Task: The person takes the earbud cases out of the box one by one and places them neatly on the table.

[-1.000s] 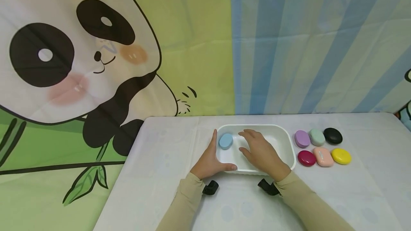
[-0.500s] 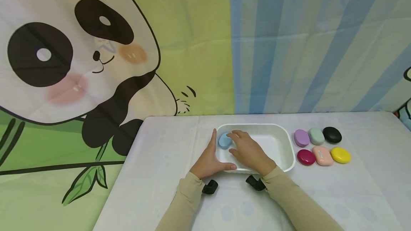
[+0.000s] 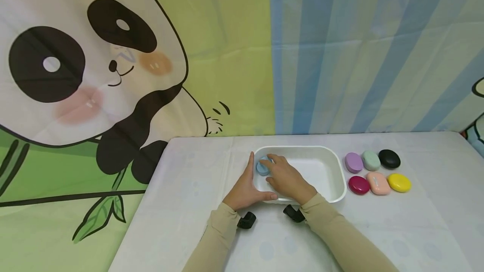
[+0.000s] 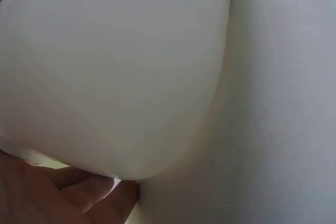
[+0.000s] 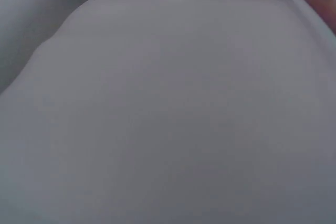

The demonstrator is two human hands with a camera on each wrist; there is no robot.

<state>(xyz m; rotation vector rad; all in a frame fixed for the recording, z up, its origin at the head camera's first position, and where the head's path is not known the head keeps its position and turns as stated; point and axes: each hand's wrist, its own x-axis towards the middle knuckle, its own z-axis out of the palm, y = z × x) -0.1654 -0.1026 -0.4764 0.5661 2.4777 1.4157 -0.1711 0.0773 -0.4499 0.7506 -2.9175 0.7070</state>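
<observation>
A white plastic tray [image 3: 321, 175] lies on the table, its long side facing me. My left hand [image 3: 243, 190] holds its left end, thumb over the near rim and fingers along the left side. Inside, near the left end, is a small light-blue oval case [image 3: 261, 169]. My right hand [image 3: 289, 179] reaches over the tray with fingertips and thumb at this case, pinching it and partly hiding it. In the left wrist view the tray's outer wall [image 4: 115, 77] fills much of the picture, fingers [image 4: 110, 203] below it. The right wrist view shows mostly tray wall [image 5: 173, 103].
Right of the tray, two rows of small rounded cases lie on the white tablecloth [image 3: 189, 205]: purple [image 3: 353, 162], mint [image 3: 371, 160], black [image 3: 389, 159], dark red [image 3: 359, 185], peach [image 3: 378, 183] and yellow [image 3: 399, 183]. A printed panda curtain [image 3: 227, 53] hangs behind.
My right hand has moved left across the tray and its fingers have come down onto the blue case. The left hand stays at the tray's left end.
</observation>
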